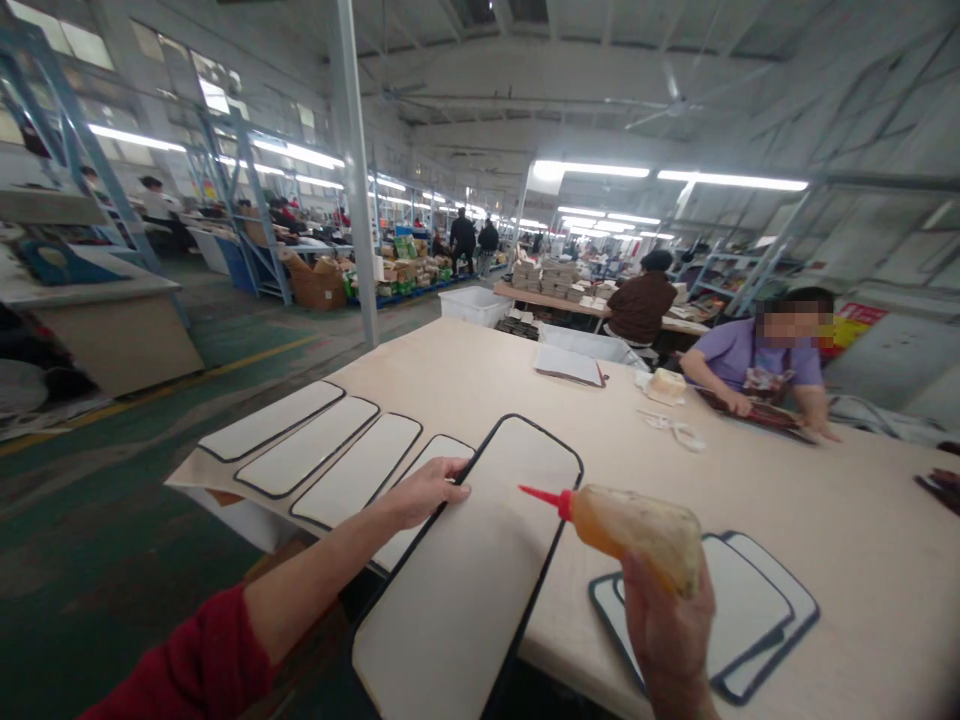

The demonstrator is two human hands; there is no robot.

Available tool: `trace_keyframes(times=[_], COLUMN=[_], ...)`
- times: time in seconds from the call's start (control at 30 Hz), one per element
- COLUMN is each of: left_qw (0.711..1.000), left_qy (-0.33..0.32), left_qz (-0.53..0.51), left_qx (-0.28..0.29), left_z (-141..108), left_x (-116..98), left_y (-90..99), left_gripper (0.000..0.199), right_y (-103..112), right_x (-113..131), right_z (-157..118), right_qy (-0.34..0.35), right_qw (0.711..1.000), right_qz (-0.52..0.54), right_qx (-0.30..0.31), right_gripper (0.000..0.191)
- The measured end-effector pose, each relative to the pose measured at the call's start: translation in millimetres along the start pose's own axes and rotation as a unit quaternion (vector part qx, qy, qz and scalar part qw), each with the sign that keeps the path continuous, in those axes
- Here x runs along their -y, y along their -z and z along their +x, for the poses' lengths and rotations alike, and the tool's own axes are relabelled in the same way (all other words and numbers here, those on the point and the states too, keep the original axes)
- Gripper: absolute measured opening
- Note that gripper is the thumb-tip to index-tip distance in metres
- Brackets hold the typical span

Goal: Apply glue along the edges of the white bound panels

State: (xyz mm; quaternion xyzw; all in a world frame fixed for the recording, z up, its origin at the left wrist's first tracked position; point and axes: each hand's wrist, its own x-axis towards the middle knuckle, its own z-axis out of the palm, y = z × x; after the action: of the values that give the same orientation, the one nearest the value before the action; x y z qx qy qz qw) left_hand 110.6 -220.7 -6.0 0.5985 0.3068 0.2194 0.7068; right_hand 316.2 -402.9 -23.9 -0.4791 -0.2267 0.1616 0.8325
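A bottle held beside a dark-edged panel at the worktop's near edge.
The person's left hand [427,495] clamps the long white round-cornered panel [480,560] by its left rim, thumb on its face. The right hand [670,630] is closed around the translucent amber squeeze bottle [637,530], its red nozzle over the panel. Similar bordered panels [289,455] line the left edge of the beige worktop [480,370]; others overlap [750,600] near its near edge, right of the held panel.
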Motion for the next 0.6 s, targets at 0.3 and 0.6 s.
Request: trace_keyframes(times=[0.3,0.6], left_qw=[1.0,0.998], left_qy=[-0.01,0.006], left_qz=[-0.01,-0.051], left_qx=[-0.02,-0.028], left_z=[7,14], left_x=[-2,2], left_y=[6.2,8.9], left_gripper=[0.041,0.038], right_y=[-10,-5], right_x=[-28,-18], right_z=[-28,-12], right_qy=[-0.037,-0.068], right_qw=[0.994,0.994], right_qz=[-0.061,-0.02], right_qx=[0.08,0.087], right_gripper=[0.065,0.067])
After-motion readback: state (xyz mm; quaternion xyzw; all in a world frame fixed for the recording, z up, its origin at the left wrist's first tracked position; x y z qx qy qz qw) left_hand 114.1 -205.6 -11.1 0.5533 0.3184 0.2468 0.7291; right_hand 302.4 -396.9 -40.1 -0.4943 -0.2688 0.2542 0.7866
